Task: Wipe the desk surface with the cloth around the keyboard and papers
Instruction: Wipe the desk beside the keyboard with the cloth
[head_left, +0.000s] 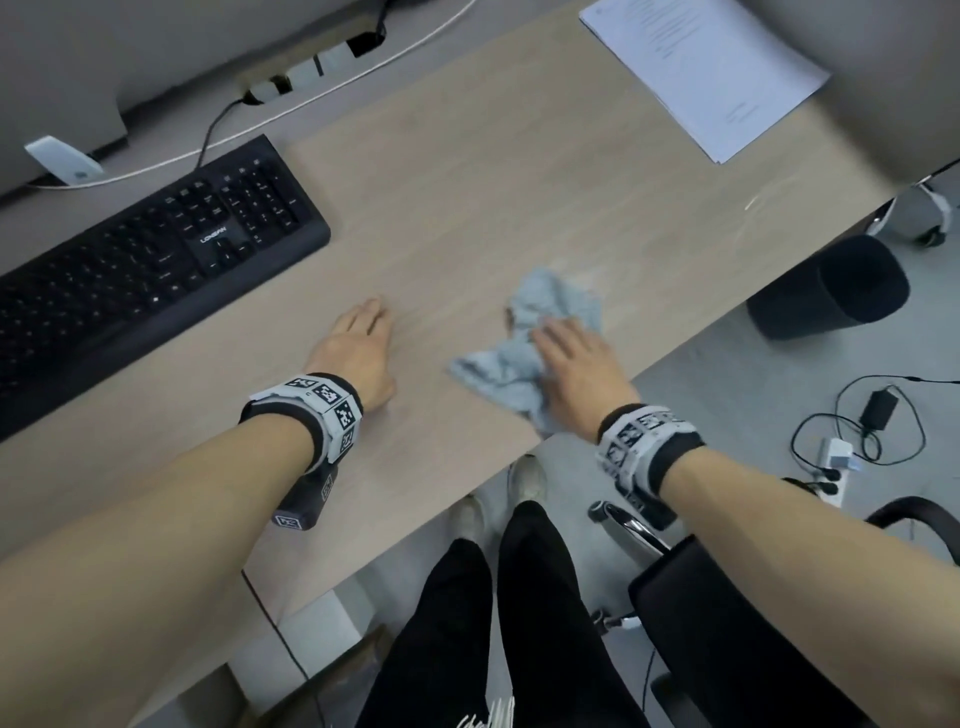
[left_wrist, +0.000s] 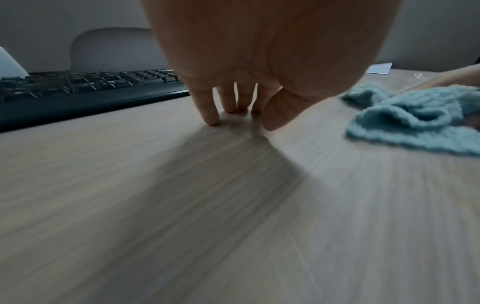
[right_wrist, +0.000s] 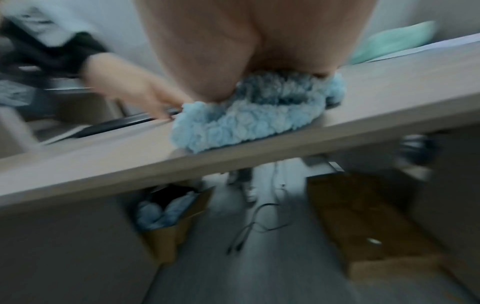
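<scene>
one cloth (head_left: 524, 358), one keyboard (head_left: 145, 265), two hands

Keyboard (head_left: 150, 249) far left on desk (head_left: 467, 197); papers (head_left: 706, 73) back right. My left hand (head_left: 358, 353) between keyboard and cloth (head_left: 530, 348); right hand (head_left: 576, 369) on cloth, near front edge.

Grey floor (head_left: 727, 374) under a light wood-grain desktop, with a black bin (head_left: 831, 286), cables (head_left: 857, 421) and a white power strip (head_left: 836, 462), a black chair (head_left: 727, 623), cardboard boxes (right_wrist: 363, 216) beneath, grey wall (left_wrist: 52, 20) behind.
</scene>
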